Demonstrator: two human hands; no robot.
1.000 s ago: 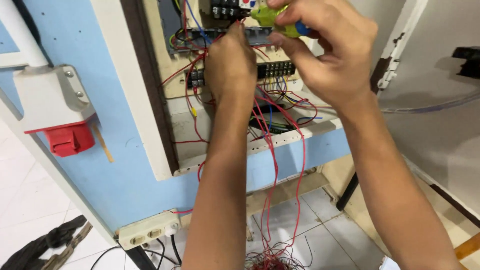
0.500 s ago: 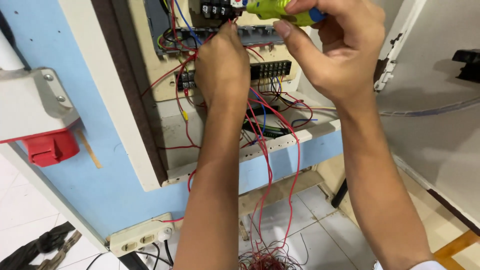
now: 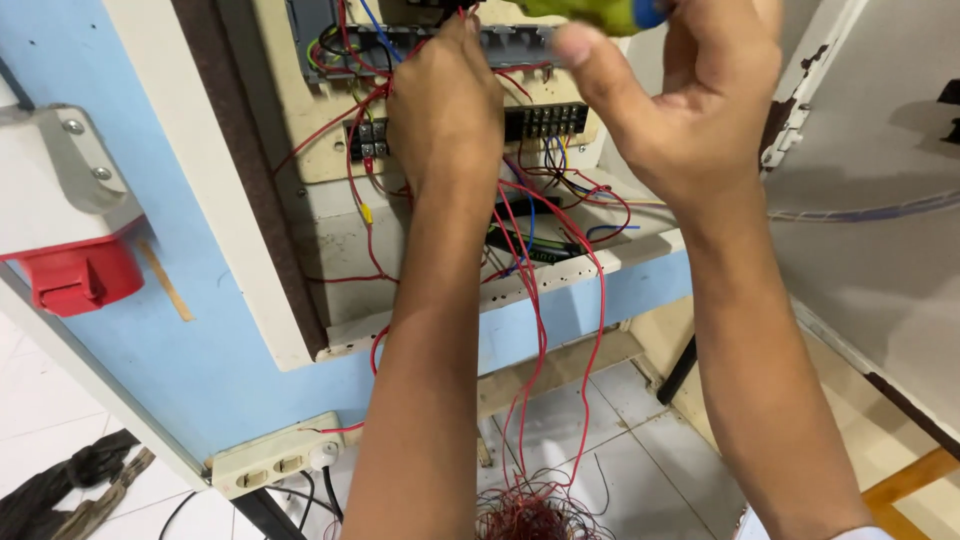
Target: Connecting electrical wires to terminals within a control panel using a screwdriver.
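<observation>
Head view: two hands work inside an open wiring panel (image 3: 300, 215).
Right hand (image 3: 700, 110) grips a green-handled screwdriver (image 3: 590, 12) at the top edge; left hand (image 3: 445, 110) pinches closed on red wires (image 3: 535, 290) above the black terminal strip (image 3: 545, 122).

Open cream-backed electrical panel (image 3: 330, 215) crowded: left hand (image 3: 447, 105) fills upper centre, right hand (image 3: 690, 110) with green-yellow screwdriver handle (image 3: 590, 12) blocks upper right. Loose red wires (image 3: 535, 300) drape across lower cavity and down over blue cabinet front (image 3: 150, 370), tangling into red wire heap (image 3: 530, 515) on floor. Black terminal strip (image 3: 545, 122) partly hidden behind hands. Free room: bare panel area left of left forearm, below terminals. Red-and-grey socket housing (image 3: 70, 230) juts out at far left. White door (image 3: 880, 150) bounds right side.
</observation>
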